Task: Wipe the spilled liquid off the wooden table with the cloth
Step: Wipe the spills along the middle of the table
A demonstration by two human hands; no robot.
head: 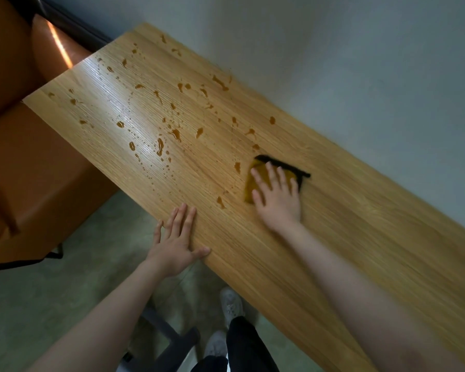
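Head view, item one: mustard-yellow cloth with a black stitched border (pixel 261 174), lying flat on the table, right of centre and toward the far edge. Its black far border runs from upper left down to lower right, roughly along the table's length; its yellow near corner points toward me.

Item two: my right hand (pixel 278 196), fingers straight and spread, palm pressing flat on the cloth, not gripping it.

Item three: my left hand (pixel 176 241), open and flat, fingers resting on the table's near edge, thumb along the rim, well apart from the cloth.

Item four: amber-brown spilled liquid (pixel 176 134), scattered in drops and short streaks over the left and middle part of the top; one drop lies just left of the cloth, another just near it.

Item five: long light-oak wooden table (pixel 360 237), grain running lengthwise, set diagonally against a pale grey-white wall (pixel 360 63).

Item six: orange leather-look seat (pixel 24 170) at the left end.

Item seven: greenish floor (pixel 51 296), my white shoes (pixel 231 304) and dark trousers (pixel 247 345) below.
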